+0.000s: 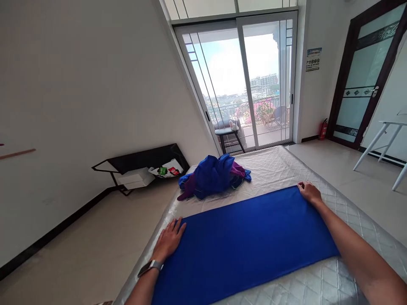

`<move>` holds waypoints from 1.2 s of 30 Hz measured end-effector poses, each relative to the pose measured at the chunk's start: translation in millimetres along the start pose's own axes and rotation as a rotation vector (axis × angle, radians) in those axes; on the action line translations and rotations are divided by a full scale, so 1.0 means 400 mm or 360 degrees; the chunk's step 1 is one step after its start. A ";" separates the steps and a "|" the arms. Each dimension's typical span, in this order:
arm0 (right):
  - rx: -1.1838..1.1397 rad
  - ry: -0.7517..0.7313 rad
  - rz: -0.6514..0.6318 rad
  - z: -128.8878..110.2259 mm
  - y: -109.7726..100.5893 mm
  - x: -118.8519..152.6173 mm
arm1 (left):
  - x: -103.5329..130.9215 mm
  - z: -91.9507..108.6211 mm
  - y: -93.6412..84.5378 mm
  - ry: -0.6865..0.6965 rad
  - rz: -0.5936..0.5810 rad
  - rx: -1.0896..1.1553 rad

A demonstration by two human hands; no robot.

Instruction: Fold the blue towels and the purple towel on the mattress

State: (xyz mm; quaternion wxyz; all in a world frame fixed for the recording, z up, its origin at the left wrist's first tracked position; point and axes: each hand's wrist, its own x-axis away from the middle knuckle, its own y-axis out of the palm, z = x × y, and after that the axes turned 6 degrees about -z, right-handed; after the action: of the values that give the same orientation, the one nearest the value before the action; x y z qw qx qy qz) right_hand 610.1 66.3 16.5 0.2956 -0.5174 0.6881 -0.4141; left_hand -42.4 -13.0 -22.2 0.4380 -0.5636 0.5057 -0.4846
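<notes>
Blue cloth [244, 241] spread flat on the quilted mattress [321, 279], running wide across the near part, lower left end cut off by the frame. Left hand [168, 239]: palm down on the cloth's far left corner, fingers apart, not gripping; smartwatch [151, 267] on that wrist. Right hand [310, 194]: at the far right corner, fingers bent and together at the edge; cannot tell if fabric is pinched between them. Right forearm passes alongside the cloth's right edge. Cloth mostly smooth, far edge fairly straight between the two hands.

Crumpled blue and purple fabric pile [211, 176] on the mattress just beyond the cloth, toward its left half, near the far left mattress edge.

Left of the mattress, by the wall: black metal-framed rack [143, 159] with a white box [135, 178] and a printed bag [167, 170]. Behind: sliding glass door [219, 72], dark-seated stool [226, 131] by it, balcony and buildings visible through the glass. Right side: red fire extinguisher [323, 129] on the floor, next to a dark-framed door [365, 72]; wall sign [313, 59] above left.
</notes>
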 end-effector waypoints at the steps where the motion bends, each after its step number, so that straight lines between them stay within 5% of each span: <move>1: -0.0009 0.0001 -0.0001 -0.002 0.000 0.002 | 0.001 0.003 -0.016 0.0007 -0.0040 -0.0028; 4: -0.0032 -0.0004 0.0001 -0.005 0.000 0.003 | -0.003 0.068 -0.090 -0.0155 0.0013 -0.0062; 7: -0.0054 -0.0018 0.0001 -0.006 0.001 0.004 | 0.006 0.255 -0.191 -0.0217 0.0357 0.0078; 10: -0.0075 -0.0021 0.0003 -0.006 0.001 0.004 | 0.062 0.555 -0.265 0.0370 0.0447 0.0397; 14: -0.0090 -0.0029 0.0009 -0.003 -0.001 0.004 | 0.182 0.969 -0.273 0.1509 0.0290 0.0569; 17: -0.0083 -0.0037 0.0010 -0.001 -0.007 0.004 | 0.237 1.163 -0.255 0.1836 0.0254 0.0650; 21: -0.0061 -0.0035 -0.0020 0.000 -0.017 0.003 | 0.245 1.254 -0.246 0.1855 0.0243 0.0714; 33: -0.0055 -0.0004 -0.0075 -0.001 -0.030 -0.008 | 0.227 1.374 -0.228 0.1529 -0.0112 0.0729; 36: -0.0049 -0.0010 -0.0086 0.000 -0.034 -0.010 | 0.230 1.375 -0.231 0.1525 -0.0031 0.0730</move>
State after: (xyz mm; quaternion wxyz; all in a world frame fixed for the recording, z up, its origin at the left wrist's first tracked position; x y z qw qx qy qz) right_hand 617.7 68.5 28.4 0.2786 -0.5415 0.6792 -0.4097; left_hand 516.9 -92.8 -2.3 0.2654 -0.1732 0.5249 -0.7900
